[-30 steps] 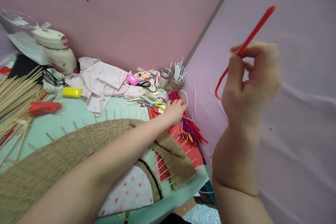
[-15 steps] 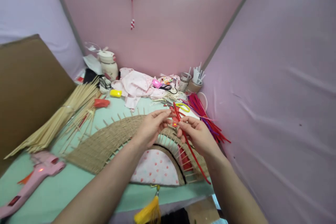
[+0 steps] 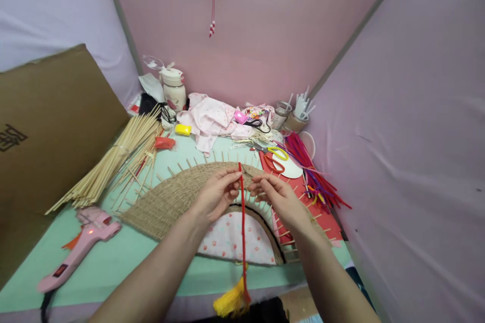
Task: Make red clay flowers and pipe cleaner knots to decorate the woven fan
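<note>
Far left, brown cardboard (image 3: 56, 111) is bearing a dark printed character (image 3: 13, 138). At centre, the left hand (image 3: 216, 193) is pinching a slim, fuzzy red stem (image 3: 243, 227); the right hand (image 3: 278, 197) is hovering half-open, empty.

The left hand (image 3: 220, 192) pinched a red pipe cleaner (image 3: 243, 232) near its upper end; its length hung down in front of a dotted cloth panel (image 3: 252, 242). The right hand (image 3: 278, 197), fingers loosely bent, was just beside it. Behind them a woven arch (image 3: 166, 207) lay on the green-covered desk (image 3: 140, 277), between a pink glue gun (image 3: 83, 250) with a lit red light and a heap of coloured pipe cleaners (image 3: 305, 164).
</note>
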`<state>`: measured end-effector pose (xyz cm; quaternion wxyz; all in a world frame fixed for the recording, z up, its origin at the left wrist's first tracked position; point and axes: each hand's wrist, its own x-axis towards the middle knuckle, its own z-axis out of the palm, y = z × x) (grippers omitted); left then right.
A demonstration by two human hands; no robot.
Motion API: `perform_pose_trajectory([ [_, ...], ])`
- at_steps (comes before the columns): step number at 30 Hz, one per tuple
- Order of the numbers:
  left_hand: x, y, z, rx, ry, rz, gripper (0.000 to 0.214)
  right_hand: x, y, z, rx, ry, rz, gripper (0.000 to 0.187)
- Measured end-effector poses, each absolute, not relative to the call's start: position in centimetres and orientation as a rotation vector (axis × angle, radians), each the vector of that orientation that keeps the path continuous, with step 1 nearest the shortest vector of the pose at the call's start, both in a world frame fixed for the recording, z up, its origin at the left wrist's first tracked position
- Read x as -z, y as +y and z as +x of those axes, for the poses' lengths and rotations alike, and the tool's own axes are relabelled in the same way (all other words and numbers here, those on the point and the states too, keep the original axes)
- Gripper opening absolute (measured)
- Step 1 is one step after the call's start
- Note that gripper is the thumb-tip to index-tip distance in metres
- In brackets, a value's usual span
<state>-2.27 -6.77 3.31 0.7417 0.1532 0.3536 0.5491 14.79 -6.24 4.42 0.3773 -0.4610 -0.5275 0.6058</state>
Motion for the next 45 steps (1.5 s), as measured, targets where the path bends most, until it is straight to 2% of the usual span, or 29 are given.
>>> perform_pose_trajectory([
  [3, -2.9, -6.7, -2.3, -1.113, 0.744, 0.268, 0.015, -4.5, -4.8, 13.9, -1.493, -1.394, -1.180, 0.033],
  [10, -2.1, -6.8, -2.1, -1.035, 0.716, 0.267, 0.018, -3.8, -1.9, 12.5, -1.699, -1.389, -1.148, 0.027],
  [16, -1.2, -6.9, -2.1, -1.053, 0.796, 0.387, 0.027, -3.3, -0.9, 13.5, -1.543, -1.452, -1.222, 0.024],
  [23, -1.1, -7.0, -2.1, -0.998, 0.790, 0.424, 0.026, -3.5, -1.7, 14.0, -1.376, -1.487, -1.267, 0.023],
  [37, -0.4, -6.9, -2.6, -0.903, 0.674, 0.205, 0.008, -2.4, -3.0, 15.4, -1.359, -1.320, -1.251, 0.025],
  [45, 0.0, -7.8, -2.5, -0.795, 0.615, 0.325, 0.028, -2.3, -4.2, 15.6, -1.340, -1.328, -1.263, 0.022],
])
